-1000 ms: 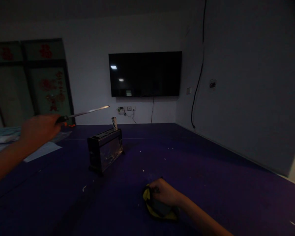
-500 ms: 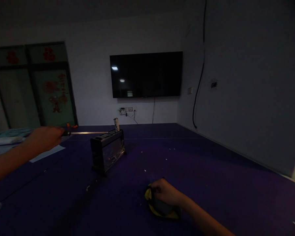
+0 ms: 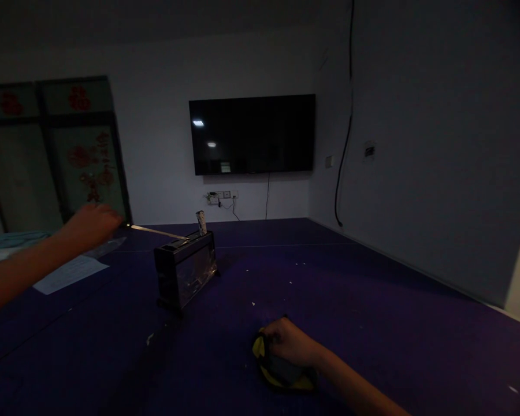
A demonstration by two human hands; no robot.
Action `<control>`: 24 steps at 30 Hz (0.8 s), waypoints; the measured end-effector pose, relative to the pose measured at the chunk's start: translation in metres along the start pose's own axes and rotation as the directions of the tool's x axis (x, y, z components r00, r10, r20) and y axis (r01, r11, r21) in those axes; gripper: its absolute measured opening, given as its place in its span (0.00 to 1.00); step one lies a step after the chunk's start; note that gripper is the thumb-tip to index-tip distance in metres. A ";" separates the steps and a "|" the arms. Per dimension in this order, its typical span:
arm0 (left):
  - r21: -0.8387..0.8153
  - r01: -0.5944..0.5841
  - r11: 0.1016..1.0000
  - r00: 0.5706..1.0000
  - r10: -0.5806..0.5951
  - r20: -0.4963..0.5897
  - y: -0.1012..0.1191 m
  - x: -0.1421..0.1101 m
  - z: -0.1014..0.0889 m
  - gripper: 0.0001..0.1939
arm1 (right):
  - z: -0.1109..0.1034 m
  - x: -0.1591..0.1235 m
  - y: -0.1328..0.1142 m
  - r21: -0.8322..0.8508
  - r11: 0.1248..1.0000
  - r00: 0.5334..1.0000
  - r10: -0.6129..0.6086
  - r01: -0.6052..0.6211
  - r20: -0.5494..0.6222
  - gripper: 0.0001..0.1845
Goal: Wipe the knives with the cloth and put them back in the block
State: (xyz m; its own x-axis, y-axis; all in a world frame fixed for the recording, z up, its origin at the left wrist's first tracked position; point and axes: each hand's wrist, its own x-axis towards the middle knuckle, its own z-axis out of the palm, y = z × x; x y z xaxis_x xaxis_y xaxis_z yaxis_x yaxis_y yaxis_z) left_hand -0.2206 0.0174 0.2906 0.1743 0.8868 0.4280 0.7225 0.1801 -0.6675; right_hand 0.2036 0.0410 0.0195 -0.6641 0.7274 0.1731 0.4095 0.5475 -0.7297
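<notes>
My left hand [image 3: 96,222] grips a screwdriver [image 3: 158,232], or a tool like one, with a long bright shaft. The far end of the shaft meets the top of a dark box-shaped appliance [image 3: 195,271] with small feet and a shiny side. A pale mottled upright piece [image 3: 201,222] sticks up from the far end of the box's top. Closer to me, my right hand [image 3: 288,342] is closed on the edge of a yellow and dark cloth or pouch [image 3: 281,372], which lies on the purple surface. Dim light hides finer details.
Around the box, the purple tabletop [image 3: 342,306] carries small white scraps [image 3: 253,304]. At left lie a paper sheet [image 3: 71,274] and pale folded fabric [image 3: 15,240]. A television [image 3: 253,136] hangs beyond, and a black cable [image 3: 342,167] runs down the right wall.
My left hand has risen slightly, so the shaft now slants down to the box instead of lying level. My right hand keeps its hold on the cloth. The view has shifted slightly.
</notes>
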 end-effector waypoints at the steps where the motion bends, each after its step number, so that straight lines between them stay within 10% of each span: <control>1: 0.032 -0.005 0.999 0.997 0.007 -0.075 -0.002 0.007 -0.002 0.14 | 0.000 0.000 0.000 0.001 1.000 1.000 -0.001 0.001 -0.005 0.12; 7: -0.077 -0.108 0.991 0.831 0.047 -0.555 0.007 0.060 -0.029 0.18 | 0.003 0.001 0.001 0.004 1.000 1.000 -0.010 0.010 -0.021 0.11; 14: -0.110 -0.201 0.973 0.799 0.098 -0.593 0.052 0.123 -0.052 0.19 | 0.007 0.002 0.003 -0.005 1.000 0.999 -0.026 0.026 -0.029 0.13; 24: -0.091 -0.304 0.948 0.824 0.213 -0.525 0.091 0.145 -0.007 0.16 | 0.009 0.003 0.006 -0.034 0.999 0.996 -0.011 0.008 -0.088 0.06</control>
State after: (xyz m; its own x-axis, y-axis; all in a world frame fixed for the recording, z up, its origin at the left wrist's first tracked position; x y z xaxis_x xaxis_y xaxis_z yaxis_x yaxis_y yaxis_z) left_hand -0.1245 0.1593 0.2960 0.6488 0.5460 0.5300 0.6934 -0.1373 -0.7074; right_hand 0.1989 0.0429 0.0097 -0.6111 0.7548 0.2382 0.4252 0.5669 -0.7055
